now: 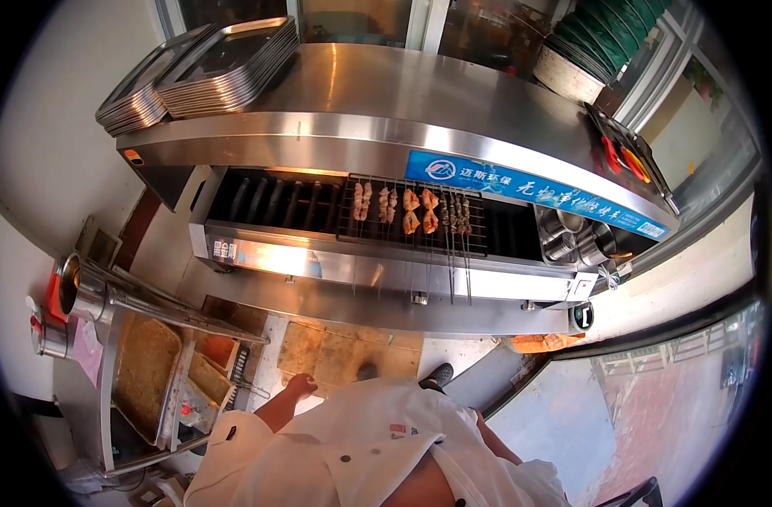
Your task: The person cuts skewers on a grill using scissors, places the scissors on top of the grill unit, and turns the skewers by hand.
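My left hand (301, 386) hangs low in front of the white jacket, its fingers curled in, and I see nothing in them. It is over the floor beside the trolley. On my right side only a forearm (497, 441) shows; the hand is hidden behind the jacket. Ahead, a long steel grill (318, 264) carries a wire grate (350, 230). Pale meat skewers (362, 203) lie at its left, orange-brown meat skewers (411, 211) in the middle and darker skewers (456, 215) at the right, their sticks pointing toward me. Neither hand touches them.
Stacked metal trays (234, 72) stand on the steel hood (361, 84). Steel pots (595, 243) sit at the grill's right end. Red-handled tools (611, 156) lie on a black tray above. At left, a steel trolley (107, 397) holds a brown tray (148, 372) and containers.
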A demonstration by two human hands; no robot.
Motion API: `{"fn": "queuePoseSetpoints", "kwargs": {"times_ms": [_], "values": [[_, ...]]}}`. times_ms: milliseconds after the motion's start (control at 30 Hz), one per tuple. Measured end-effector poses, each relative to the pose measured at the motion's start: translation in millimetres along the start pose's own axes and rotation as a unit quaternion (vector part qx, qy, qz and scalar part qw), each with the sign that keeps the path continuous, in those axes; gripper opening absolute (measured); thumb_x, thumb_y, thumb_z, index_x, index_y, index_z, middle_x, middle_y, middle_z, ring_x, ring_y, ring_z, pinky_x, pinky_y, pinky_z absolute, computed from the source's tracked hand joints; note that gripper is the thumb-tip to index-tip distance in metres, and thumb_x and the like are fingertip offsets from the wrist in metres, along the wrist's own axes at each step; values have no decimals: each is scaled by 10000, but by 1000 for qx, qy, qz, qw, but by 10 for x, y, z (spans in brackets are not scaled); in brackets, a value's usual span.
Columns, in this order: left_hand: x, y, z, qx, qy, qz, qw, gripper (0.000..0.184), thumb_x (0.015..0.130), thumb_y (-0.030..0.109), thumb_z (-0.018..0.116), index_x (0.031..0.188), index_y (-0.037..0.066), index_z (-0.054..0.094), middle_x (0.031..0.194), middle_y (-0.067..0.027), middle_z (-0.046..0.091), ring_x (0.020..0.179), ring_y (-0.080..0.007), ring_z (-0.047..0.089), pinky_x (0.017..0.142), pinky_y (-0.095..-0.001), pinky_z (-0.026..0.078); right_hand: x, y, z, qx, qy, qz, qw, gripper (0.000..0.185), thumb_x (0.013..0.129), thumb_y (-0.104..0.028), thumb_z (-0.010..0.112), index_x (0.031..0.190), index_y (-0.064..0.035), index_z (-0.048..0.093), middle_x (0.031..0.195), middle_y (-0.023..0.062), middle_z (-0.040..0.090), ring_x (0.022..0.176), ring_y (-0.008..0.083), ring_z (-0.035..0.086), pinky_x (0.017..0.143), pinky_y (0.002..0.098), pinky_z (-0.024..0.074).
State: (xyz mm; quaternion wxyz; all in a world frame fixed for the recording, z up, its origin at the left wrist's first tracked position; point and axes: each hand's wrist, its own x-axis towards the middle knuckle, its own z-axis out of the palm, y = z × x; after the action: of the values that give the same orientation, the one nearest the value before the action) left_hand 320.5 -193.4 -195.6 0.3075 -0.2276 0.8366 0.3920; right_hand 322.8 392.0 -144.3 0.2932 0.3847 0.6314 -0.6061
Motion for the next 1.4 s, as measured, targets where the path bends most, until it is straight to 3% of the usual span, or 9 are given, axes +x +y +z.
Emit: {"fn": "queuePoseSetpoints", "kwargs": {"times_ms": [367, 867, 933, 1000, 1133, 1167, 1267, 1333, 1400], "values": [[-3, 72, -1, 11, 27, 20, 999, 244, 804, 257, 636, 902, 47, 710, 854, -182, 703, 829, -310, 681, 739, -399, 520, 20, -10, -42, 15, -8, 1, 1000, 319, 910, -234, 543, 1090, -7, 677, 1014, 146, 704, 938, 267, 667, 860, 398, 516], [-3, 237, -26, 40, 13, 46, 998, 240, 795, 253, 582, 720, 43, 669, 687, -178, 651, 664, -324, 636, 631, -420, 484, 61, 111, -240, -14, -43, -57, 997, 311, 917, -210, 529, 1106, -5, 667, 1024, 135, 703, 935, 250, 666, 858, 390, 514], [72, 170, 15, 22, 4, 42, 999, 237, 796, 253, 582, 728, 46, 676, 691, -176, 653, 658, -321, 635, 630, -418, 486, 130, 156, -270, -101, -64, -112, 986, 308, 916, -189, 534, 1126, -4, 664, 1032, 131, 705, 942, 233, 666, 860, 375, 514], [139, 134, 35, 4, -6, 38, 999, 235, 797, 252, 582, 737, 49, 684, 696, -174, 655, 652, -317, 633, 628, -417, 487, 180, 130, -271, -25, -43, -25, 998, 303, 908, -150, 545, 1148, -2, 656, 1032, 121, 707, 944, 209, 664, 854, 353, 513], [277, 152, 89, -32, -32, 22, 999, 231, 815, 240, 577, 758, 48, 692, 719, -160, 670, 676, -286, 647, 633, -407, 492, 139, 80, -265, -40, -31, -25, 998, 298, 906, -144, 545, 1143, 1, 654, 1036, 114, 706, 949, 215, 663, 861, 353, 512], [311, 161, 119, -61, -33, 19, 997, 227, 829, 225, 570, 763, 45, 691, 728, -150, 678, 686, -277, 652, 632, -405, 491, 145, 65, -265, 34, -36, 13, 999, 278, 898, -145, 556, 1114, -11, 670, 1020, 122, 713, 947, 240, 673, 852, 366, 519], [205, 814, -119, -184, -13, 19, 983, 202, 858, 214, 586, 818, 47, 692, 795, -108, 692, 747, -233, 659, 657, -388, 500, 154, 51, -272, 94, -31, 44, 994, 258, 890, -148, 567, 1082, -24, 687, 1002, 130, 720, 945, 266, 683, 842, 380, 527], [310, 1175, -241, -179, 77, 127, 972, 207, 897, 250, 629, 939, 53, 677, 870, -80, 683, 787, -178, 633, 675, -341, 503, 119, 42, -255, 32, -27, 11, 999, 257, 889, -149, 567, 1079, -25, 688, 1001, 131, 720, 944, 268, 683, 840, 380, 527], [293, 1722, -515, -295, 91, 161, 938, 255, 942, 297, 643, 1052, 68, 635, 861, -24, 642, 761, -111, 602, 641, -269, 481, 109, 27, -246, 11, -27, 0, 1000, 256, 889, -151, 567, 1076, -26, 688, 999, 132, 719, 943, 270, 683, 839, 381, 528]]}}
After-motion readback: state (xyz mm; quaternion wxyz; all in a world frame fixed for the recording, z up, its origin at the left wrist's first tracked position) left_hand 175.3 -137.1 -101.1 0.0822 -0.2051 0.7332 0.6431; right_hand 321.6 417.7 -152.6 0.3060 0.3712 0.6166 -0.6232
